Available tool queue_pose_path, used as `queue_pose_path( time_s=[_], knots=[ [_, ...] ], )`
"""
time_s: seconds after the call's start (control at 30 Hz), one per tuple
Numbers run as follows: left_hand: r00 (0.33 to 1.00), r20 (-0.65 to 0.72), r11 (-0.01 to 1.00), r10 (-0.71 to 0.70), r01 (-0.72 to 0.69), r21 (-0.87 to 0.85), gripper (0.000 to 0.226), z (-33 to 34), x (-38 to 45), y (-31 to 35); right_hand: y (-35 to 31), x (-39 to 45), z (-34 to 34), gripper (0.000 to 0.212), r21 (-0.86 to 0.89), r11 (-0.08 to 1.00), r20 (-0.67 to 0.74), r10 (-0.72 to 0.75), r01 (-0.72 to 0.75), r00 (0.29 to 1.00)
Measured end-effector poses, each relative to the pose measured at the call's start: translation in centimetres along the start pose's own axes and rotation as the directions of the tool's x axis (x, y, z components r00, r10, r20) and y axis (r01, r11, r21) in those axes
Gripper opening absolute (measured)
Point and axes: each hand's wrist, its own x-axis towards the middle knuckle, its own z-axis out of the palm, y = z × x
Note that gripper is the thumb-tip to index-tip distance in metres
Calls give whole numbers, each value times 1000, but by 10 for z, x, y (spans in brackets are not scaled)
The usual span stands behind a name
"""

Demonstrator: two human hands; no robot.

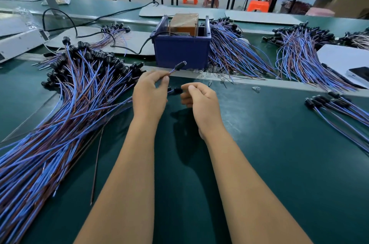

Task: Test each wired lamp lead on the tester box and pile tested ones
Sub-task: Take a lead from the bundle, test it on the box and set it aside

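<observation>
My left hand (pixel 149 94) pinches a lamp lead by its wires just behind the black socket (pixel 180 65), which points up toward the blue tester box (pixel 182 50). My right hand (pixel 200 97) holds a second black socket (pixel 176 90) between curled fingers and thumb, just in front of the box. The box holds an orange-brown unit (pixel 184 23) and stands at the far edge of the green mat. A big pile of blue and brown leads (pixel 65 108) lies to my left, its wires running under my left hand.
More lead bundles lie right of the box (pixel 235 54), farther right (pixel 299 52) and at the right edge (pixel 335 106). Small clear bulbs (pixel 207 75) are scattered before the box. A black cable (pixel 127 49), a white device (pixel 18 42) and a phone (pixel 359 73) are around.
</observation>
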Motion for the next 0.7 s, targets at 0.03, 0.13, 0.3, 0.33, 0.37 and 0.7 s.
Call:
queue_pose_path(
  time_s=[0.03, 0.13, 0.3, 0.33, 0.37, 0.7],
  knots=[
    [1000, 8, 1000, -26, 26, 5, 16, 1, 0, -1, 0, 0, -1, 29, 16, 1000, 1, 11, -11, 1000],
    [990, 60, 975, -128, 137, -174, 18, 2, 0, 5, -2, 1, -3, 30, 49, 998, 8, 36, -36, 999],
    [932, 355, 630, -69, 317, -709, 39, 2, -7, 29, -6, 0, -4, 32, 112, 992, 116, 51, -64, 992],
    [915, 400, 589, -47, 349, -729, 43, 3, -9, 32, -6, 0, -5, 35, 122, 990, 151, 49, -67, 987],
    [896, 443, 556, -33, 385, -737, 43, 5, -11, 33, -7, 0, -7, 39, 141, 987, 183, 54, -81, 982],
    [558, 748, 514, 359, 550, -658, 35, 4, -21, 37, -15, -1, -27, 67, 257, 918, 449, 165, -304, 878]
  ],
)
